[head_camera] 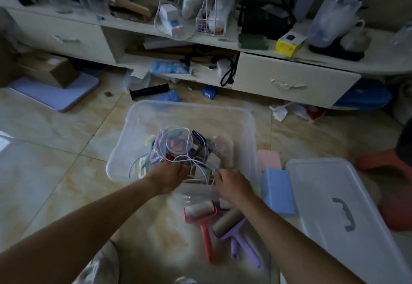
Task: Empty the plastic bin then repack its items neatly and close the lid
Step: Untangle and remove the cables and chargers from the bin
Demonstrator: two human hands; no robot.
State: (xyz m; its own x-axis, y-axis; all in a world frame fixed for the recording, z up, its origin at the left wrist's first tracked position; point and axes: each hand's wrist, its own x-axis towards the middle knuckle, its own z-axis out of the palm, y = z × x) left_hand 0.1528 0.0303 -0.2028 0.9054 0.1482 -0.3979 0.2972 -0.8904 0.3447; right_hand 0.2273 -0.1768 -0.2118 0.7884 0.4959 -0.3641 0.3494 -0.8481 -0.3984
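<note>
Bin (pixel 185 114): frame centre, on the floor, half full.
Lid (pixel 347 212): lower right, off.
Left hand (pixel 169 176): my fingers are buried in the cables (pixel 196 165); grip unclear.
Right hand (pixel 231 185): fingers curled at a cable, likely pinching.
Handling: light, floppy, tangle-prone; I'd scoop the bundle underneath.

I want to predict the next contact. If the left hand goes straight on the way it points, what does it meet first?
Most likely the tangle of white cable lying on the pile inside the plastic bin. The left hand already reaches its edge; depth is unclear, so contact cannot be confirmed.

clear bin (pixel 138 114), pink roller (pixel 201 217), purple roller (pixel 231 228), blue block (pixel 277 191)
</note>
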